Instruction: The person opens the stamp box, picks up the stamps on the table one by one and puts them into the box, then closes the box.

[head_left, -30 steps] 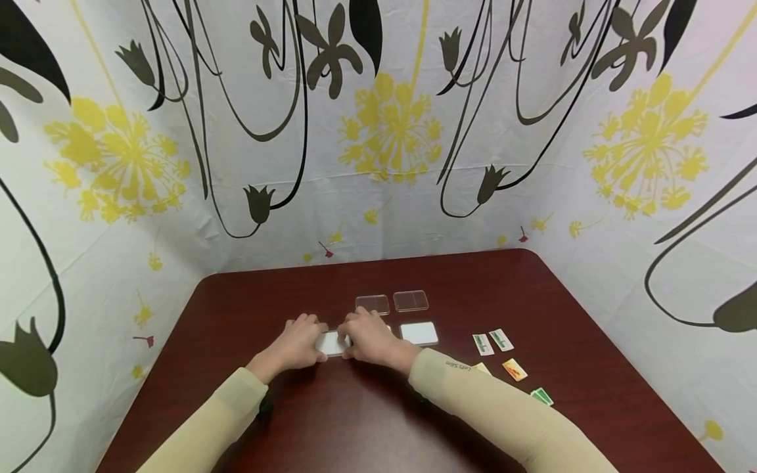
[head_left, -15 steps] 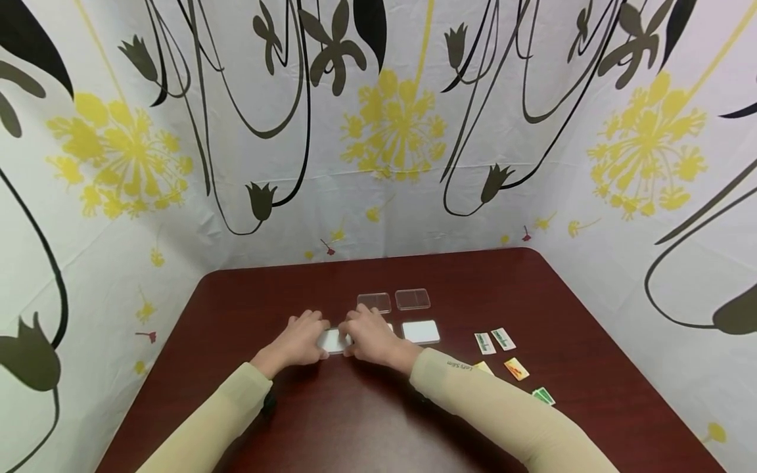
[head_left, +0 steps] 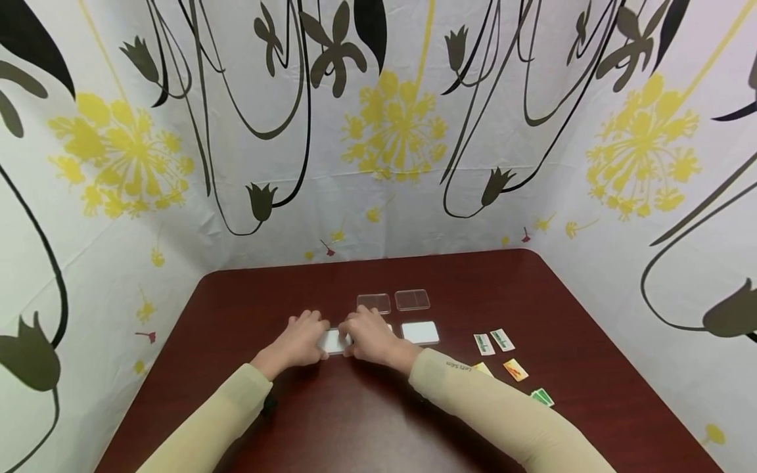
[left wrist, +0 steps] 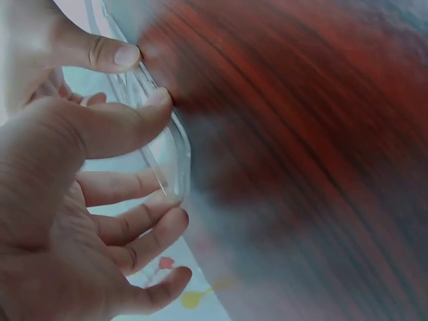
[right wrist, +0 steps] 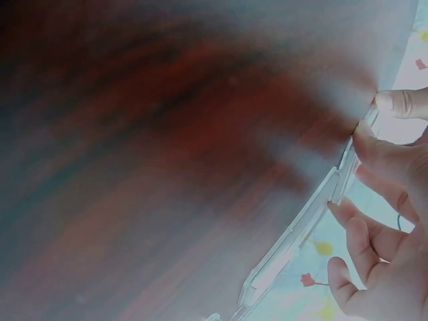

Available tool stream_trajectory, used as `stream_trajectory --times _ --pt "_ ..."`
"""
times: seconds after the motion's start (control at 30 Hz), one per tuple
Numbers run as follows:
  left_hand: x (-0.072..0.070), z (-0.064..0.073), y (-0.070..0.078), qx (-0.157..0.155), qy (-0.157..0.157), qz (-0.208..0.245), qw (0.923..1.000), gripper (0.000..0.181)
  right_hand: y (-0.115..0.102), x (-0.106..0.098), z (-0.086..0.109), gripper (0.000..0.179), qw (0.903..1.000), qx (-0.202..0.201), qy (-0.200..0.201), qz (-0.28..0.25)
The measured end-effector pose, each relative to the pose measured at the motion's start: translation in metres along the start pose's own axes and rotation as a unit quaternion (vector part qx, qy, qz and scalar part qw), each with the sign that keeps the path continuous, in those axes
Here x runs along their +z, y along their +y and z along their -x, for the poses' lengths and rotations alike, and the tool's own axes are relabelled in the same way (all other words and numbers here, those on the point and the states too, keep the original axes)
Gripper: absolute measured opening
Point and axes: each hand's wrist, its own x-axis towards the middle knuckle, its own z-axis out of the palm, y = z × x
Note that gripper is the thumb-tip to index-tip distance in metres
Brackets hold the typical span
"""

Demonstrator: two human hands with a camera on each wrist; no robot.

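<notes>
A flat clear plastic case (head_left: 334, 341) with a white surface lies on the table between my two hands. My left hand (head_left: 298, 338) pinches its left end. In the left wrist view, the thumb (left wrist: 144, 120) is on the near edge of the clear case (left wrist: 179, 154) and the fingers are at its far side. My right hand (head_left: 369, 336) pinches the right end; in the right wrist view its thumb (right wrist: 374, 144) is on the edge. That hand partly hides another white piece beside it. A similar white case (head_left: 420, 332) lies further right.
Two clear plastic lids or trays (head_left: 412, 299) lie behind the hands on the dark red table (head_left: 331, 420). To the right are two white-and-green cards (head_left: 483, 344), an orange-yellow card (head_left: 515, 369), a partly hidden yellow one and some green cards (head_left: 542, 397). A patterned cloth (head_left: 378, 217) surrounds the table.
</notes>
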Motion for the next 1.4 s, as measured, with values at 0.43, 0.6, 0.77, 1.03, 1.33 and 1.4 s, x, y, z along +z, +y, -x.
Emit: stream_trajectory --times 0.43,0.6,0.77,1.03,1.33,1.4 --pt "-0.002 0.0 -0.002 -0.003 0.0 0.031 0.9995 0.045 0.007 0.003 -0.004 0.028 0.9999 0.008 -0.009 -0.008" --pt "-0.005 0.0 -0.001 -0.002 -0.009 0.028 0.9996 0.048 0.008 0.002 -0.003 0.028 0.9998 0.006 -0.012 -0.012" --pt "-0.007 -0.002 -0.001 -0.003 -0.012 0.031 0.9994 0.048 0.009 -0.002 -0.003 0.03 1.0 0.001 -0.005 -0.005" --pt "-0.012 -0.002 -0.002 -0.001 -0.009 0.023 0.9997 0.05 0.01 -0.007 -0.005 0.034 0.9998 0.009 -0.012 -0.011" --pt "-0.027 -0.006 -0.008 -0.013 0.011 0.034 0.9993 0.05 0.022 -0.017 -0.013 0.031 0.9998 0.003 0.014 -0.016" --pt "-0.031 -0.008 -0.01 -0.014 0.015 0.038 0.9991 0.052 0.024 -0.02 -0.015 0.03 0.9995 0.003 0.021 -0.023"
